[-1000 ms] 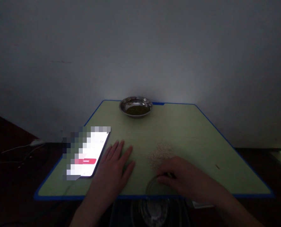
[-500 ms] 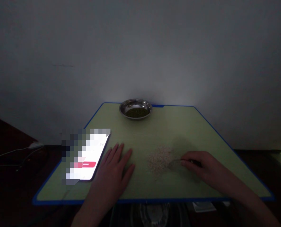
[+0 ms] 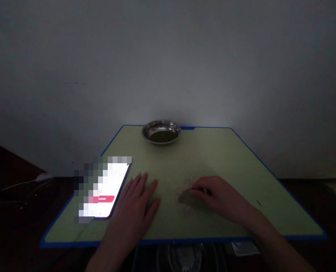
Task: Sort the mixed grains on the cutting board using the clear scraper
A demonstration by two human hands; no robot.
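Note:
My left hand lies flat on the pale green tabletop, its fingers stretched out beside a lit phone. In my right hand is a spoon, pinched by its handle, with the bowl end low over the table. A small spread of pale grains lies around the spoon, partly hidden by it and by my fingers. Whether the spoon carries grains is too dim to tell.
At the table's far edge stands a steel bowl with green grains in it. A wall rises behind. Blue trim edges the table. White cables lie low at the left, and a shiny round metal thing sits below the front edge.
My right hand has moved left with the spoon, across the pale grains, and now covers part of them. My left hand has stayed in place.

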